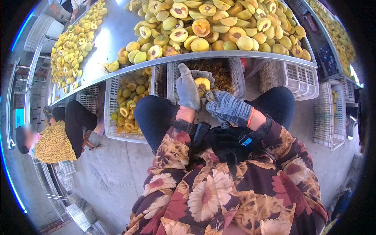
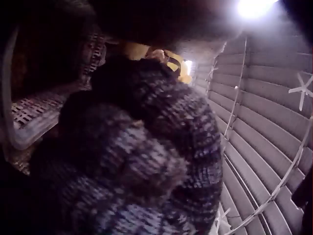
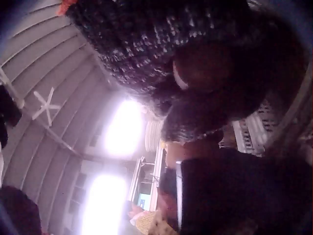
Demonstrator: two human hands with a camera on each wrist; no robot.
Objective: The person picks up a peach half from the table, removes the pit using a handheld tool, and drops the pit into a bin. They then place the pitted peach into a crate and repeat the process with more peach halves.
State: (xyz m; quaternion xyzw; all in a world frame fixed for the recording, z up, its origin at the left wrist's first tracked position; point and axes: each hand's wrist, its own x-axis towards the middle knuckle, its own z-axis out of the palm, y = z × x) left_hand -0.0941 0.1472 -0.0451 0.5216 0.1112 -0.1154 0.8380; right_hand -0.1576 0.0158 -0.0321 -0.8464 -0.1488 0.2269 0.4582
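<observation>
Taking clock directions from the head view's centre, we found the left hand point(image 1: 188, 90) near 12 o'clock, its gloved fingers curled round a yellow fruit point(image 1: 202, 83). The right hand point(image 1: 232, 109), at 2 o'clock, had its fingers clenched on a small tool point(image 1: 210, 95); whether it touched the fruit, we could not tell. We noted heaped fruit halves point(image 1: 231, 29) on the tabletop point(image 1: 117, 33) at 12 o'clock and a fruit-filled crate point(image 1: 109, 102) between 9 and 10 o'clock.
</observation>
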